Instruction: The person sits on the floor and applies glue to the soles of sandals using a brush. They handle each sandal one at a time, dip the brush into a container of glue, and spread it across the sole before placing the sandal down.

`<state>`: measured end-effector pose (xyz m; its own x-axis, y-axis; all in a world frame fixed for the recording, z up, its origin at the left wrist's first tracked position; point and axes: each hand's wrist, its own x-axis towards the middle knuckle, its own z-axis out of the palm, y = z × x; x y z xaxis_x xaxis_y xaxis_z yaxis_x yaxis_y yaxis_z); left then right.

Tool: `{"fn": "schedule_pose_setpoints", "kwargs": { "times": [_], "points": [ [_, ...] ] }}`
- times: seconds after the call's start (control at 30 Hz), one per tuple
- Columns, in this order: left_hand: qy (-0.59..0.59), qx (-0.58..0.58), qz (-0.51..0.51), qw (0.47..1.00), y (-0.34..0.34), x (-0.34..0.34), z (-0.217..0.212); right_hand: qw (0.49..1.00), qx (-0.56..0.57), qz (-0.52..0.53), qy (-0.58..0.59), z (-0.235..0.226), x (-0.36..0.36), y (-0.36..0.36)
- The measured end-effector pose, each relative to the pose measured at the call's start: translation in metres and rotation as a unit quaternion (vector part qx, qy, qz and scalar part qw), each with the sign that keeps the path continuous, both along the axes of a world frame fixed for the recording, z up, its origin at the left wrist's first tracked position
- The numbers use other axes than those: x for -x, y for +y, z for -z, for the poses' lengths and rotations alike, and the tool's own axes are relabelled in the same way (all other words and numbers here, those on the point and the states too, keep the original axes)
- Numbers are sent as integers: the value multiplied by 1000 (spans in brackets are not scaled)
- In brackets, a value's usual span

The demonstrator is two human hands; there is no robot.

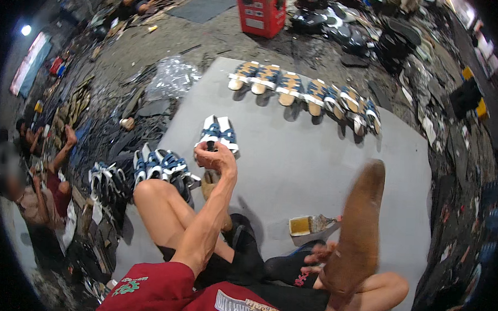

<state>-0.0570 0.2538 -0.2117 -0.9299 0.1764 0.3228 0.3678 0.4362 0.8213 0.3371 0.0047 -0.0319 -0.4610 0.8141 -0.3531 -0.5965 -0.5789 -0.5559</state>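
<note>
My left hand (pixel 218 157) is closed, fingers bent round a small black object (pixel 211 146) whose kind I cannot make out. Just beyond it lies a pair of white and blue sandals (pixel 226 133). At the right, a long brown sole-shaped piece (pixel 362 227) stands raised close to the camera, somewhat blurred. My right hand (pixel 323 261) is at its lower end, partly hidden behind it, with the fingers curled against its side. Left of the piece, a flat brush with a yellowish end (pixel 307 225) rests on the grey sheet (pixel 276 173).
A row of blue-strapped sandals (pixel 288 89) lines the sheet's far edge. More sandals (pixel 162 165) cluster by my left knee. Scraps (pixel 134 100) and dark footwear (pixel 343 32) litter the floor around. A red box (pixel 261 11) stands beyond; another person (pixel 44 196) sits at left.
</note>
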Motion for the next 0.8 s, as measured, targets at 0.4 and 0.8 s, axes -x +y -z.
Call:
{"fn": "schedule_pose_setpoints", "kwargs": {
  "times": [0.4, 0.8],
  "points": [
    [-729, -274, 72, 623, -37, 123, 3, 970, -44, 44, -237, 12, 101, 8],
    [-446, -335, 424, 714, -189, -34, -158, 900, -287, 8, -328, -77, 180, 64]
  ]
}}
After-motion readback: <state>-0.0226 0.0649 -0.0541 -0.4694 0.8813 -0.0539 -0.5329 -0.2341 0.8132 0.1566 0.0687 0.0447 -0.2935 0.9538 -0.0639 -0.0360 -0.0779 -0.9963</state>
